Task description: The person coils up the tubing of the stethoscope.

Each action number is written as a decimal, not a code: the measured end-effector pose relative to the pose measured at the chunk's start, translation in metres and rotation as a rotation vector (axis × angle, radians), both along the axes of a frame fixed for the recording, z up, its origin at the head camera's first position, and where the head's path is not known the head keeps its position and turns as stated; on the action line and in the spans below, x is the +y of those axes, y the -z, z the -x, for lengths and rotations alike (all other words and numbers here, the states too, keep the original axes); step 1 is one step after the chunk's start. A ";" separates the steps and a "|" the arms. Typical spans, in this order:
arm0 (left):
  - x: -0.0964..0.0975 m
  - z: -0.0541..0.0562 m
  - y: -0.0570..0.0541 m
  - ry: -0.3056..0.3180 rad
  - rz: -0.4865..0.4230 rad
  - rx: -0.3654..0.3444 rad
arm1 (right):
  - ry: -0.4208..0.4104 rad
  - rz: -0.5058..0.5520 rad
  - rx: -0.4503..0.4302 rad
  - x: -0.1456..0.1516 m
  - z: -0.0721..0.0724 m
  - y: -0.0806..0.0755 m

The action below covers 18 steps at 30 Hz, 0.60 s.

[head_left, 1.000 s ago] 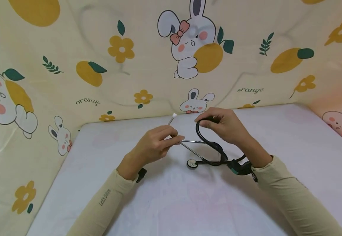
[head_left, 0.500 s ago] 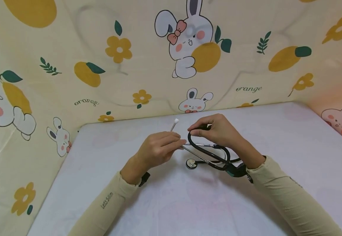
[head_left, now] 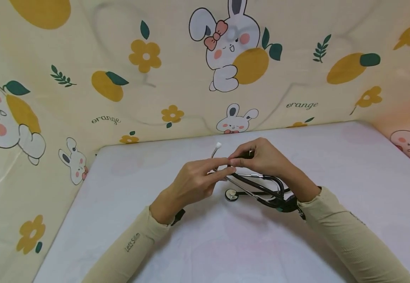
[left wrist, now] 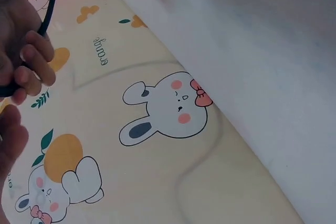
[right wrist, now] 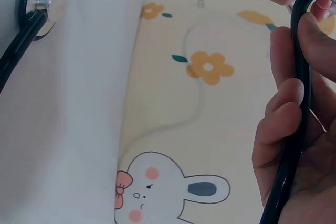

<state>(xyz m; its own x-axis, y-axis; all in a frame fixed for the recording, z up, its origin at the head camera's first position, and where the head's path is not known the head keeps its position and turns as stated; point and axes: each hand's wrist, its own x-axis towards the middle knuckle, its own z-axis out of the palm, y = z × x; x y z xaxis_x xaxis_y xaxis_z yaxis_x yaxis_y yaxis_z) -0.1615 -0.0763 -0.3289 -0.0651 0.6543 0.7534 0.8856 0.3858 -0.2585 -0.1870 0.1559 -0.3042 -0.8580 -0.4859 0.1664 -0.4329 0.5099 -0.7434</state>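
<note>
A stethoscope with black tubing (head_left: pixel 256 184) and metal ear tubes (head_left: pixel 241 186) is held between both hands over the table. My left hand (head_left: pixel 197 179) pinches the ear tubes near their ends, and one white ear tip (head_left: pixel 218 145) sticks up past its fingers. With thumb and fingers, my right hand (head_left: pixel 261 157) grips a bent length of the black tubing, its fingertips right at the left fingers. In the right wrist view the tube (right wrist: pixel 294 145) runs along the curled fingers. The round chest piece (head_left: pixel 231 195) hangs low, left of the right wrist.
A white-covered table (head_left: pixel 205 243) lies beneath the hands. Behind it stands a cream cloth (head_left: pixel 176 86) printed with rabbits and oranges. A dark wrist strap piece (head_left: pixel 178 216) shows under the left sleeve.
My right hand has come left and down with the tubing, and the left hand has shifted slightly right, so their fingertips now meet. The tubing loop has drawn in toward the ear tubes.
</note>
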 end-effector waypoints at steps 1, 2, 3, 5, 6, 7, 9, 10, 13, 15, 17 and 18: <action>0.000 0.000 0.000 -0.002 -0.003 -0.005 | 0.007 -0.007 0.004 0.000 0.001 0.001; 0.000 0.000 0.000 -0.006 -0.005 -0.007 | 0.018 -0.019 0.007 0.001 0.003 0.002; 0.000 0.001 0.000 -0.010 -0.008 -0.008 | 0.027 -0.034 0.015 0.002 0.006 0.004; -0.001 0.002 -0.001 -0.031 -0.025 -0.019 | 0.033 -0.071 0.030 0.007 0.013 0.007; -0.001 0.002 -0.002 -0.043 -0.037 -0.031 | 0.033 -0.089 0.030 0.011 0.016 0.008; -0.002 0.002 -0.003 -0.054 -0.053 -0.043 | 0.029 -0.101 0.032 0.016 0.020 0.010; -0.003 0.003 -0.005 -0.078 -0.096 -0.070 | 0.023 -0.134 0.045 0.026 0.029 0.013; -0.004 0.003 -0.006 -0.091 -0.122 -0.085 | 0.028 -0.155 0.051 0.032 0.031 0.014; -0.006 0.002 -0.008 -0.107 -0.200 -0.140 | 0.072 -0.206 0.093 0.043 0.037 0.013; -0.004 0.002 -0.007 -0.110 -0.233 -0.176 | 0.110 -0.246 0.141 0.049 0.038 0.010; 0.000 0.001 -0.006 -0.109 -0.250 -0.205 | 0.136 -0.277 0.188 0.050 0.038 0.007; 0.002 0.000 -0.005 -0.108 -0.257 -0.214 | 0.139 -0.287 0.200 0.050 0.037 0.006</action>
